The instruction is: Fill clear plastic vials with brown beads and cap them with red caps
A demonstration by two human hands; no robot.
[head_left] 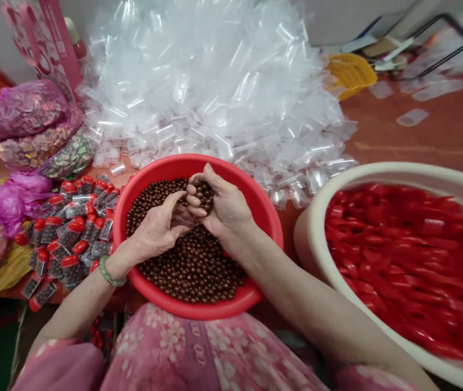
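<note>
Both hands are above a red plastic basin (271,222) that holds many small round brown balls (199,271). My left hand (154,231), with a green bead bracelet (107,273) at the wrist, is closed around a small clear plastic container (182,216). Brown balls (204,196) lie cupped in the curled fingers of my right hand (231,209), right beside the container's mouth. How full the container is cannot be made out. Left of the basin lies a heap of filled clear bottles (70,234) with red caps.
A large pile of clear empty containers (215,81) stands behind the basin. On the right, a cream tub (313,239) holds many red plastic pieces (411,271). Purple bags (23,111) of small packets sit at left. A yellow basket (351,76) is at the back right.
</note>
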